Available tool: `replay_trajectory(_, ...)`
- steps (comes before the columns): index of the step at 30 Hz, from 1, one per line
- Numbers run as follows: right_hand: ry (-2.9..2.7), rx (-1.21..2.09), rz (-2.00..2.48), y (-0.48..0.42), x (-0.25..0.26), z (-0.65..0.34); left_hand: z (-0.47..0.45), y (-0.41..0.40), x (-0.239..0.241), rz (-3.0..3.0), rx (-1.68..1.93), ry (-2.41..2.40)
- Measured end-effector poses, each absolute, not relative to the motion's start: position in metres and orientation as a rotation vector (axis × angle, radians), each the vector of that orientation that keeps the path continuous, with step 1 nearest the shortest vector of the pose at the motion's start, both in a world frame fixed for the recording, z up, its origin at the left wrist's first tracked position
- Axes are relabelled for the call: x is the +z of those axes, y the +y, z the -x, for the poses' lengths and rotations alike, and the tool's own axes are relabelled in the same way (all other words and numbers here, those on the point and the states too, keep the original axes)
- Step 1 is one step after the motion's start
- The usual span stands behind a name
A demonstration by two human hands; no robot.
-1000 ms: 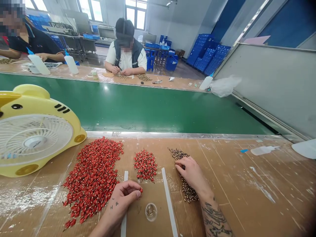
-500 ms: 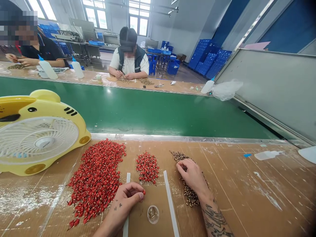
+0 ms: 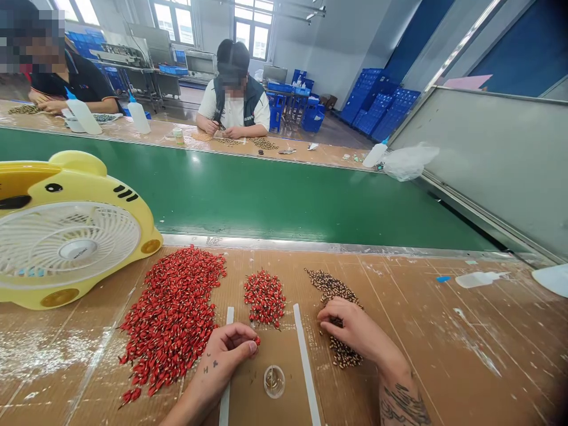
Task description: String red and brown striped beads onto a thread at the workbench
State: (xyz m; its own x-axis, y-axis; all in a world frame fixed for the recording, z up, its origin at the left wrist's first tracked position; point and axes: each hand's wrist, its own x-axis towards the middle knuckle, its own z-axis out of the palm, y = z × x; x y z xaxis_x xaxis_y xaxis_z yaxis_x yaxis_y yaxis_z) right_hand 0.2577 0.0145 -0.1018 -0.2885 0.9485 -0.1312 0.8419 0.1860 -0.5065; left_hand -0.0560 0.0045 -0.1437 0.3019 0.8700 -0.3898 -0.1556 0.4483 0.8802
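Note:
My left hand (image 3: 228, 350) is closed in a pinch on a small red piece (image 3: 258, 341), above the left edge of a brown board. My right hand (image 3: 348, 324) is at the pile of small dark-and-gold beads (image 3: 331, 285), its thumb and fingertips curled together; whatever lies between them is too small to make out. Between my hands a small clear round cup (image 3: 274, 381) stands on the brown board (image 3: 248, 402), with a little clear matter and a thin stick-like thing inside. Beyond the board lies a small heap of red pieces (image 3: 265, 297).
A large heap of red pieces (image 3: 177, 313) lies left, beside a yellow animal-shaped fan (image 3: 146, 222). White strips (image 3: 306, 364) flank the board. A squeeze bottle (image 3: 477, 279) lies right. Past the green belt (image 3: 266, 195), two people sit at work with bottles and bead piles.
My right hand has moved nearer to me over the beads, its forearm swinging to the right. The left hand keeps its pinch on the red piece, almost unmoved.

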Motion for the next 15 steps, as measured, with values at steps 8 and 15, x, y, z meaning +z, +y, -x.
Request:
replay_trajectory(8,-2.397,0.663,1.819,0.006,-0.110,-0.247,0.056,0.005,-0.145,-0.828,0.798,1.046)
replay_trajectory(15,-2.417,0.580,1.873,0.007,-0.111,-0.231,0.055,0.006,-0.142,-0.824,0.817,1.039)
